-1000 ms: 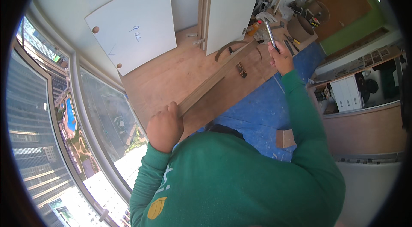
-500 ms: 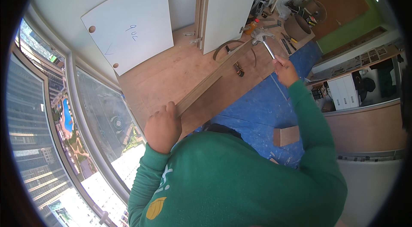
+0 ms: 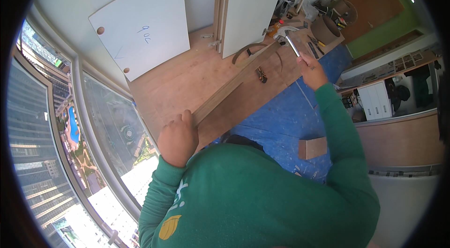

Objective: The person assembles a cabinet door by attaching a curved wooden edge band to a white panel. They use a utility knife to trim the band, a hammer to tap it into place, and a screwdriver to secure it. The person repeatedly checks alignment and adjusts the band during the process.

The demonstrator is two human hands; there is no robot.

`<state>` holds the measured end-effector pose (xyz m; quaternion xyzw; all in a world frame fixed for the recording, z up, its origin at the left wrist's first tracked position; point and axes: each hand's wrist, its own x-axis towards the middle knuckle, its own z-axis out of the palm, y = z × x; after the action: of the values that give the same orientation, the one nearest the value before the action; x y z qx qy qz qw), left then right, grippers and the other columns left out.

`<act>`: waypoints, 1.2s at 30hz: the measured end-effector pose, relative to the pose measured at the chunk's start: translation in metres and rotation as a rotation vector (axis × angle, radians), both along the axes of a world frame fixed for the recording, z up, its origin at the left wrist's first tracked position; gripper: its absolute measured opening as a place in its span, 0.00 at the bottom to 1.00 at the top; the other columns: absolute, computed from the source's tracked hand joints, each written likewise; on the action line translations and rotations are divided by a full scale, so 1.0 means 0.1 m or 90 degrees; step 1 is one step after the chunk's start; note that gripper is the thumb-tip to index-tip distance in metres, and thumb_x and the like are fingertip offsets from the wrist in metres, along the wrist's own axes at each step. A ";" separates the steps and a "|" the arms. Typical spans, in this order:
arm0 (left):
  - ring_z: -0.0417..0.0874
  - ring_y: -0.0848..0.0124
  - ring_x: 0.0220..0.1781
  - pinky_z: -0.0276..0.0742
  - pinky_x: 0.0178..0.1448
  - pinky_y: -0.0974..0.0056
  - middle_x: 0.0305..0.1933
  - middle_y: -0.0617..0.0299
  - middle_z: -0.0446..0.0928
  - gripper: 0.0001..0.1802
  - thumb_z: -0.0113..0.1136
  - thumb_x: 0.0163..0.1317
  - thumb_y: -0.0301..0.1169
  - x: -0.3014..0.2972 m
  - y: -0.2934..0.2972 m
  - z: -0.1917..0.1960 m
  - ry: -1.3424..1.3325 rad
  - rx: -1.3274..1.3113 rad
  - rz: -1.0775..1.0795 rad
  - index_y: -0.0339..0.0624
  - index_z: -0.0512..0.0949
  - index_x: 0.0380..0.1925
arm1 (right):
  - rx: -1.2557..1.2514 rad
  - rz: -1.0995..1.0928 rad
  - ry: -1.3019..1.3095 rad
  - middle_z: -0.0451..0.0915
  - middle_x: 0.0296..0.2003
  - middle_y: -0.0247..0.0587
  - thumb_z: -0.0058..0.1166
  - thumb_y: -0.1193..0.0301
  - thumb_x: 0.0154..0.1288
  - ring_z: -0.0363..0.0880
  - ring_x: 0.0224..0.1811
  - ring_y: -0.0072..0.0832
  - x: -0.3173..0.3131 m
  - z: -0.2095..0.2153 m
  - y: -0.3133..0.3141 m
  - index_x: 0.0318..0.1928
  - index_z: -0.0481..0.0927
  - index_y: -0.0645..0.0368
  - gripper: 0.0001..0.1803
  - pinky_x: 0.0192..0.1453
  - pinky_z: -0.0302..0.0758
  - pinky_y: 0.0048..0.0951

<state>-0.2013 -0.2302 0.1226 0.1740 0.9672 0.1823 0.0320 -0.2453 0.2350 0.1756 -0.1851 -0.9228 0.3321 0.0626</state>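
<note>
A long wooden strip (image 3: 234, 80) runs slantwise over the wooden worktop, from near left to far right. My left hand (image 3: 178, 139) is closed around its near end, by the window. My right hand (image 3: 312, 70) grips a hammer (image 3: 293, 46) with a shiny metal shaft. The hammer's head is beside the strip's far end, near some crumpled clear plastic; whether they touch cannot be made out. Pliers (image 3: 261, 75) with dark and orange handles lie on the worktop (image 3: 159, 100), right of the strip. A thin curved band (image 3: 241, 54) lies close to the strip.
A white panel (image 3: 145, 32) with two round holes leans on the wall. A white cabinet door (image 3: 251, 11) stands at the back. An orange bottle (image 3: 276, 27), hand tools and a round wooden ring (image 3: 324, 30) crowd the far end. A wooden block (image 3: 312, 148) rests on the blue floor sheet (image 3: 272, 124).
My right hand and the hammer have shifted slightly upward, away from me. My left hand stays in place on the strip.
</note>
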 end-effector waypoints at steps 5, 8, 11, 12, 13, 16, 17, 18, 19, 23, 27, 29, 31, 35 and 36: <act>0.89 0.45 0.39 0.83 0.42 0.43 0.38 0.50 0.86 0.17 0.71 0.65 0.37 -0.02 -0.01 -0.01 -0.002 0.004 -0.003 0.44 0.77 0.49 | -0.052 0.010 -0.048 0.78 0.30 0.37 0.54 0.58 0.84 0.77 0.31 0.25 -0.11 -0.05 0.05 0.59 0.84 0.64 0.21 0.38 0.74 0.31; 0.89 0.45 0.40 0.83 0.42 0.43 0.38 0.50 0.86 0.18 0.71 0.66 0.37 -0.02 -0.02 0.00 -0.003 0.003 -0.004 0.44 0.77 0.49 | -0.202 -0.086 -0.058 0.74 0.26 0.33 0.53 0.56 0.84 0.73 0.24 0.24 -0.23 -0.04 -0.18 0.48 0.85 0.62 0.20 0.31 0.70 0.31; 0.89 0.45 0.40 0.83 0.43 0.43 0.39 0.49 0.86 0.18 0.71 0.66 0.37 -0.02 -0.01 0.04 -0.006 0.012 -0.010 0.44 0.77 0.50 | -0.220 -0.093 -0.025 0.70 0.24 0.29 0.50 0.53 0.85 0.70 0.20 0.22 -0.39 -0.33 -0.21 0.39 0.82 0.57 0.22 0.26 0.68 0.29; 0.89 0.45 0.41 0.83 0.43 0.43 0.39 0.49 0.86 0.19 0.71 0.65 0.37 -0.03 -0.01 0.04 -0.007 0.011 -0.014 0.44 0.76 0.50 | -0.220 -0.085 -0.024 0.72 0.24 0.31 0.49 0.53 0.85 0.72 0.21 0.25 -0.44 -0.41 -0.16 0.39 0.82 0.58 0.23 0.28 0.69 0.31; 0.89 0.45 0.41 0.83 0.43 0.43 0.39 0.49 0.86 0.19 0.71 0.65 0.37 -0.03 -0.02 0.05 -0.008 0.007 -0.013 0.44 0.76 0.51 | -0.220 -0.072 -0.025 0.73 0.24 0.34 0.48 0.52 0.85 0.73 0.22 0.28 -0.54 -0.50 -0.13 0.39 0.82 0.59 0.23 0.29 0.70 0.34; 0.89 0.44 0.40 0.83 0.42 0.43 0.39 0.49 0.86 0.18 0.71 0.66 0.37 -0.05 -0.02 0.05 -0.029 0.018 -0.019 0.44 0.76 0.50 | -0.075 -0.028 0.001 0.77 0.26 0.44 0.46 0.53 0.85 0.77 0.28 0.40 -0.72 -0.65 0.00 0.39 0.80 0.61 0.24 0.36 0.74 0.43; 0.89 0.44 0.39 0.83 0.41 0.42 0.38 0.49 0.86 0.18 0.71 0.66 0.36 -0.05 -0.02 0.05 -0.039 0.012 -0.018 0.44 0.76 0.50 | -0.002 -0.008 0.015 0.79 0.27 0.48 0.46 0.53 0.86 0.79 0.30 0.44 -0.75 -0.70 0.02 0.39 0.80 0.62 0.25 0.39 0.75 0.46; 0.89 0.43 0.38 0.83 0.40 0.42 0.38 0.49 0.86 0.18 0.70 0.66 0.36 -0.05 -0.02 0.06 -0.048 0.006 -0.018 0.43 0.75 0.49 | 0.016 0.008 0.032 0.79 0.29 0.51 0.46 0.53 0.86 0.79 0.32 0.47 -0.75 -0.75 0.04 0.39 0.79 0.63 0.25 0.41 0.74 0.48; 0.88 0.43 0.38 0.82 0.39 0.42 0.38 0.49 0.86 0.18 0.70 0.66 0.36 -0.05 -0.02 0.04 -0.058 0.002 -0.016 0.43 0.75 0.49 | 0.036 0.027 0.047 0.80 0.30 0.54 0.45 0.53 0.85 0.80 0.34 0.51 -0.75 -0.79 0.04 0.40 0.79 0.63 0.25 0.44 0.74 0.50; 0.88 0.42 0.36 0.82 0.37 0.41 0.37 0.49 0.85 0.16 0.70 0.66 0.36 -0.05 0.00 -0.02 -0.052 -0.010 -0.019 0.43 0.74 0.46 | 0.076 0.068 0.008 0.82 0.33 0.57 0.45 0.53 0.86 0.81 0.37 0.55 -0.65 -0.79 0.05 0.41 0.79 0.63 0.25 0.46 0.75 0.52; 0.88 0.42 0.36 0.81 0.37 0.40 0.37 0.48 0.85 0.16 0.70 0.66 0.36 -0.04 0.00 -0.02 -0.058 -0.005 -0.018 0.43 0.73 0.44 | 0.078 0.097 -0.033 0.81 0.33 0.60 0.44 0.53 0.87 0.80 0.38 0.58 -0.34 -0.69 -0.47 0.42 0.79 0.63 0.24 0.46 0.75 0.53; 0.88 0.44 0.34 0.82 0.36 0.42 0.36 0.49 0.84 0.14 0.68 0.66 0.35 -0.06 0.00 -0.03 -0.037 -0.004 -0.029 0.43 0.72 0.42 | 0.046 0.088 -0.062 0.81 0.33 0.61 0.44 0.55 0.87 0.80 0.38 0.59 -0.18 -0.59 -0.78 0.42 0.78 0.63 0.23 0.45 0.74 0.53; 0.88 0.47 0.31 0.84 0.32 0.45 0.33 0.51 0.83 0.11 0.63 0.66 0.32 -0.06 -0.01 -0.01 -0.002 -0.014 -0.048 0.42 0.72 0.41 | 0.008 0.109 -0.077 0.80 0.32 0.61 0.45 0.56 0.87 0.80 0.37 0.60 -0.01 -0.53 -1.07 0.41 0.77 0.63 0.22 0.43 0.74 0.54; 0.89 0.47 0.32 0.84 0.33 0.45 0.33 0.51 0.83 0.11 0.64 0.67 0.32 -0.07 -0.02 -0.04 -0.001 -0.018 -0.050 0.42 0.72 0.41 | -0.016 0.229 -0.059 0.79 0.28 0.60 0.47 0.57 0.87 0.79 0.34 0.61 0.39 -0.47 -1.75 0.39 0.75 0.63 0.22 0.39 0.73 0.56; 0.89 0.47 0.32 0.84 0.33 0.45 0.33 0.51 0.83 0.11 0.64 0.67 0.33 -0.07 -0.04 -0.04 -0.005 -0.014 -0.052 0.42 0.71 0.41 | -0.020 0.257 -0.053 0.78 0.28 0.60 0.47 0.57 0.87 0.79 0.33 0.61 0.49 -0.49 -1.91 0.38 0.75 0.62 0.22 0.38 0.73 0.56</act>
<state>-0.2080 -0.2338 0.1189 0.2121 0.9612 0.1707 0.0450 -0.1968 0.0442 0.1267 -0.0112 -0.9377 0.3441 -0.0466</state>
